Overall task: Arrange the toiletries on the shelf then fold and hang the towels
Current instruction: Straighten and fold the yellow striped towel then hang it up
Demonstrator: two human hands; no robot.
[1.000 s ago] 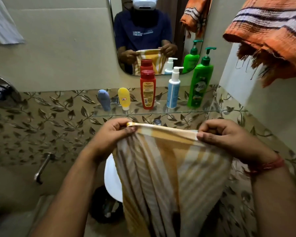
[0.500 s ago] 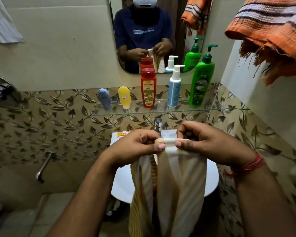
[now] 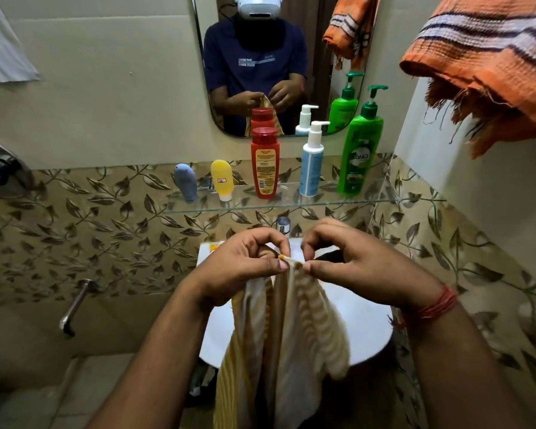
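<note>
1. Both hands are up in front of the sink [image 3: 362, 342], meeting at the top edge of the striped towel [image 3: 294, 329] — left hand [image 3: 245, 267] pinches one top corner between thumb and forefinger, right hand [image 3: 362, 270] pinches the other, the rest of the fingers loosely curled
2. The towel hangs straight down from that pinch in long folds, over the front rim of the sink and on below it; its bottom end runs out of view
3. Risk one — the grip is fingertips only on a thin hem, so when one hand takes both corners, a corner could slip and the fold fall open
4. Risk two: the hanging layers look uneven, one side bunched, so the halves may not line up and the fold would come out crooked
5. Risk three — the tap [image 3: 283, 226] sits just behind the hands and the basin right under the cloth; a low swing could drag the towel into the bowl
6. On the glass shelf [image 3: 381, 201] the bottles stand in a row: grey tube [image 3: 185, 182] near the left end, yellow tube [image 3: 222, 180], red bottle [image 3: 265, 164], blue pump bottle [image 3: 311, 162], green pump bottle [image 3: 360, 150] toward the right end. A raised elbow could knock them
7. The orange towel [image 3: 489, 63] already hangs at upper right
</note>
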